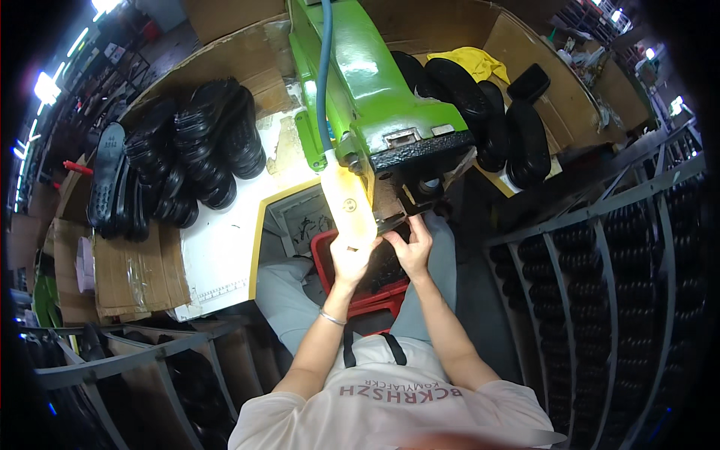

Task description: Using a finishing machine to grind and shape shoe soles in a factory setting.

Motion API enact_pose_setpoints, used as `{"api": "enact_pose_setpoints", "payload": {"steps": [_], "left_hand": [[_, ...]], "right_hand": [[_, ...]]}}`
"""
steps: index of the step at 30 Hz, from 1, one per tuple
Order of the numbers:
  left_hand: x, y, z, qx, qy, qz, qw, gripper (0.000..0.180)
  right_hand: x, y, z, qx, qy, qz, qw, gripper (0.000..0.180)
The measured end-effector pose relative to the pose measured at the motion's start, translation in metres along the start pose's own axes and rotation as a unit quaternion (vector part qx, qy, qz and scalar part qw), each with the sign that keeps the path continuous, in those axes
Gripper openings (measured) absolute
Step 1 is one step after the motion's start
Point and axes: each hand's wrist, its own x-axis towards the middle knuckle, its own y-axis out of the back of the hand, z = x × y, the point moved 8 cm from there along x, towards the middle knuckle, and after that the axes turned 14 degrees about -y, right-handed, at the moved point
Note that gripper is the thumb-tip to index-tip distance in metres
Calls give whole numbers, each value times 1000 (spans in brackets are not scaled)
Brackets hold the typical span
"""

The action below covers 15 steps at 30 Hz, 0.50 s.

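My left hand [352, 260] is raised beneath the working head of a green machine [390, 105]. Its fingers are partly hidden behind a brightly lit yellow-white cover [349, 202]. Close beside it, my right hand [412, 249] has its thumb and fingers bent around the edge of something dark under the head. Both thumbs point towards each other, and the hands grip from either side. What they hold is mostly hidden by the machine and the glare, so I cannot make out its kind.
Stacks of black shoe soles [206, 142] stand on the white table [214, 255] at left. More black soles [527, 142] and a yellow cloth [472, 63] lie at right. A red plastic crate [324, 259] sits between my knees. Racks filled with soles [589, 292] flank me.
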Motion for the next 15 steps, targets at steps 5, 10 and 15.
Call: {"api": "enact_pose_setpoints", "payload": {"steps": [5,10,15], "left_hand": [[-20,-16,-22,-109,40,59,992,34],[-27,-16,-26,-148,40,108,982,41],[-12,-7,-4,-85,-12,60,995,49]], "right_hand": [[-58,-5,149,350,-489,-121,790,65],[-57,16,141,477,-435,-71,761,51],[-4,90,93,257,-274,80,923,49]]}}
